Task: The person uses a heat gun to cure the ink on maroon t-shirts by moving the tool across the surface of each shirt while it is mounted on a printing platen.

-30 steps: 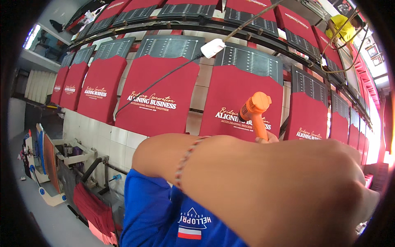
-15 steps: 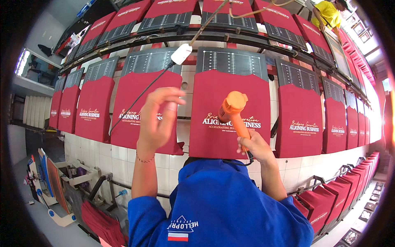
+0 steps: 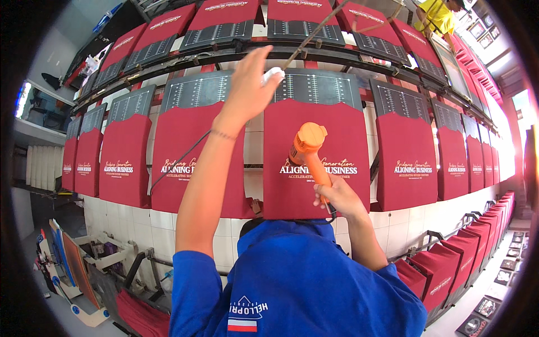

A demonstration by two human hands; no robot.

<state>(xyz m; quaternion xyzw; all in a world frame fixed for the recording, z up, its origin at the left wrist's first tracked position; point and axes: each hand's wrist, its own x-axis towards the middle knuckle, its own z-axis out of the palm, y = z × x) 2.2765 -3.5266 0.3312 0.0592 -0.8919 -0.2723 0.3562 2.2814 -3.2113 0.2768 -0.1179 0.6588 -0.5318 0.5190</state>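
In my right hand (image 3: 342,196) is an orange heat gun (image 3: 311,139), held by its handle over a maroon shirt (image 3: 317,126) stretched on a dark board. The heat gun's head covers part of the shirt's white and gold print. My left hand (image 3: 250,87) is raised farther off, fingers stretched out and thumb apart. Right beside its thumb hangs a white power socket (image 3: 273,74) on a cord; whether the hand touches it I cannot tell. A black cable (image 3: 188,154) runs behind my left forearm, across the shirt to the left.
Dark boards with maroon shirts stand in rows on both sides, like one shirt (image 3: 407,140) at right. A black metal rail (image 3: 202,58) crosses beyond them. Framed screens (image 3: 73,253) lean at lower left. A person in yellow (image 3: 438,17) works at far right.
My left hand has moved up and away from me, to the white socket, which now sits farther right. The heat gun has shifted slightly left, still in my right hand.
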